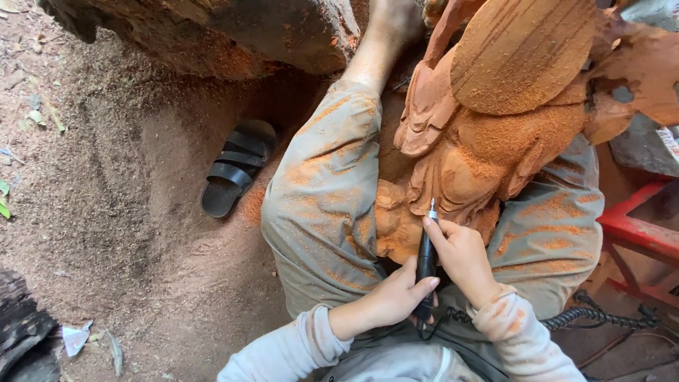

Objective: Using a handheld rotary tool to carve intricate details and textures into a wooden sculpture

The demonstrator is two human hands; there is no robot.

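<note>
A reddish wooden carving [488,113] of a figure lies across my lap, coated in orange sawdust. My right hand [463,258] grips a black rotary carving tool [426,262] like a pen, its metal tip touching the carving's lower part. My left hand [396,297] closes around the tool's lower end, thumb on its side. A coiled black cable [594,317] runs off to the right from the tool. My grey trousers [322,205] are dusted with orange sawdust.
A black sandal [237,170] lies on the sawdust-covered ground at left. A large rough log [212,35] sits at the top. A red metal frame [636,233] stands at right. My bare foot [392,21] reaches toward the log.
</note>
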